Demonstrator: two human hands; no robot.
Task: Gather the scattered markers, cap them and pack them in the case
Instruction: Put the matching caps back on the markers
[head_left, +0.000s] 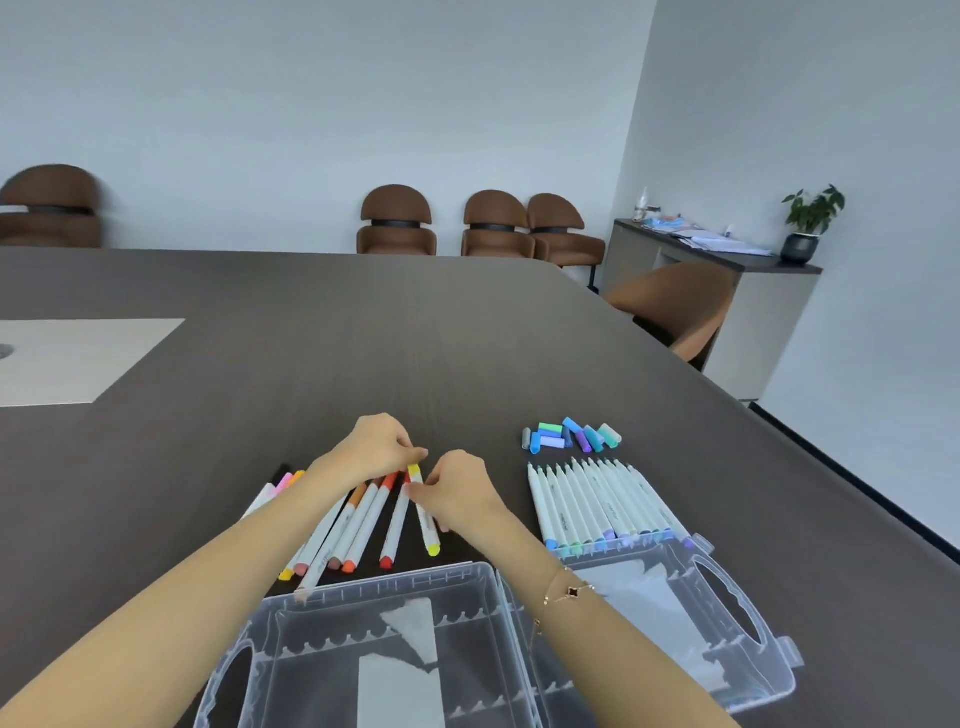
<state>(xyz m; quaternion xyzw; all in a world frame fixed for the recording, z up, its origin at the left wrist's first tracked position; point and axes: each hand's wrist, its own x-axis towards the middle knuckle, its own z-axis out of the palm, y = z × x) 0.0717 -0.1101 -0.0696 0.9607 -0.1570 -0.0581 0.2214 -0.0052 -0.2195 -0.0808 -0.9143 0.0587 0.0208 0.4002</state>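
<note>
Both hands meet over the warm-coloured row of markers (358, 525), at about twelve o'clock from the open clear plastic case (374, 587) that lies at the near edge of the dark table (467, 338). The right hand (457, 493) pinches the barrel of the yellow marker (427, 525) near its far end, while the left hand (379, 447) pinches the yellow cap (414, 471) with fingertips curled onto it. The cap sits at the marker's tip, though whether it is fully seated cannot be told from here. The step in hand looks like capping this marker. To do it well, the cap should stay in line with the barrel and be pushed straight along it until it seats, with the right hand bracing the barrel so it does not skid into the red marker (393, 530) just beside it at nine o'clock. A tilted push risks smearing the nib or leaving the cap loose. Once capped, the marker could lie back parallel with its neighbours so the row lifts into the case together. At about three o'clock from the hands lies a second row of uncapped pale-barrelled markers (597, 504), with a cluster of blue, green and purple caps (571, 436) beyond them at their twelve o'clock. That group seems to be still waiting, and nothing has yet been packed in the case.
</note>
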